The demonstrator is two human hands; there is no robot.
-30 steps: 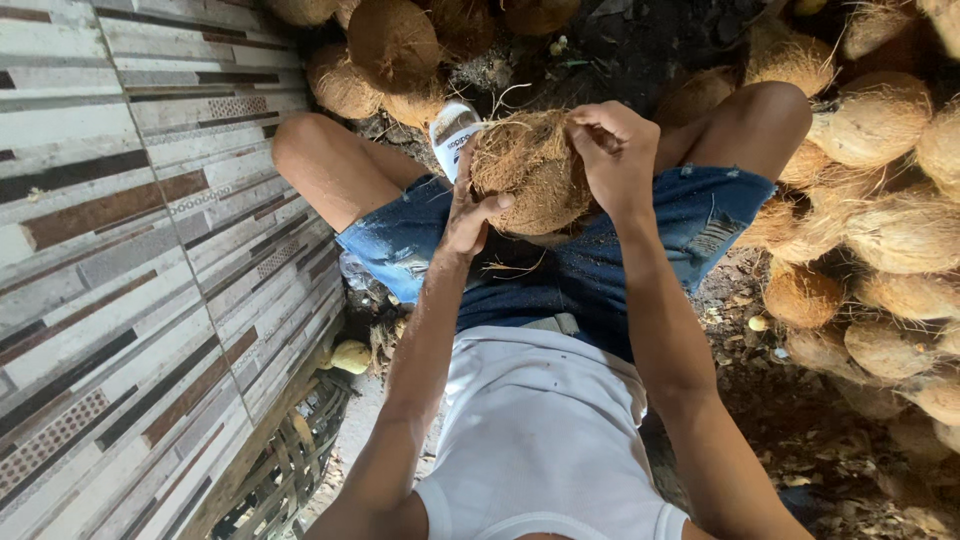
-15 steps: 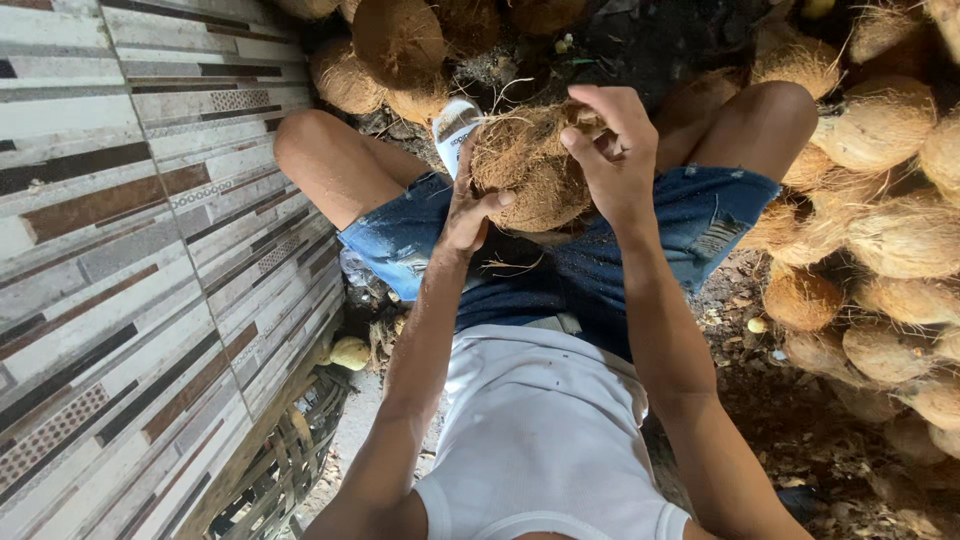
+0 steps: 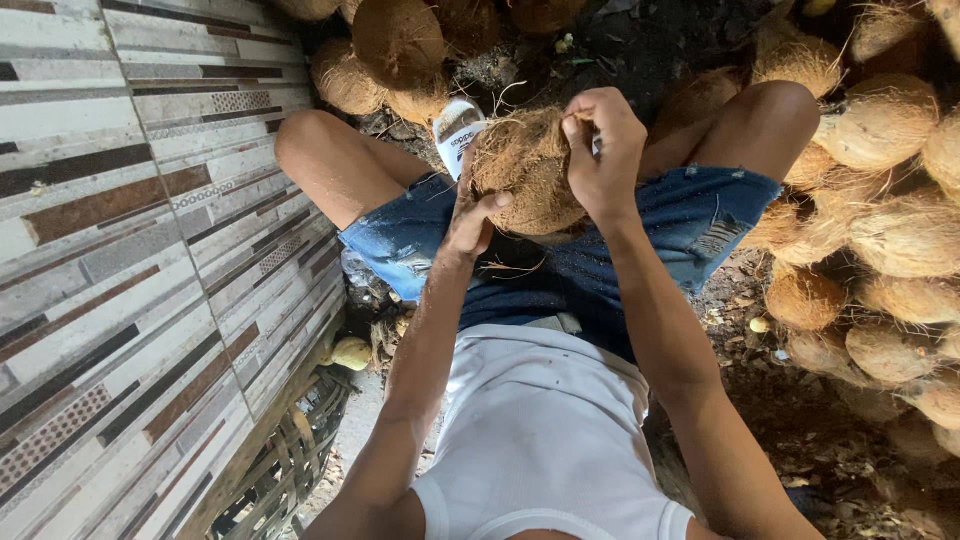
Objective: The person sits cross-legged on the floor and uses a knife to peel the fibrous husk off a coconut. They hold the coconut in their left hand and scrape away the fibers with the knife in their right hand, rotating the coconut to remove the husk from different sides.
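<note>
Both hands grip one husked coconut [image 3: 528,175] over the lap — left hand [image 3: 472,222] beneath, right hand [image 3: 603,150] on top.

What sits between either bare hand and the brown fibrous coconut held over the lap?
Nothing visible. The left hand cups the brown fibrous coconut from its side, and the right hand pinches husk fibres at its top.

Striped tiled wall [image 3: 120,250] runs along the left side. Husked coconuts lie heaped on the dirt ground [image 3: 800,420]: one pile [image 3: 880,240] at the right edge, another [image 3: 400,50] at the top. Woven basket [image 3: 290,460] sits at the wall's foot, small yellow fruit [image 3: 351,352] just beside it
</note>
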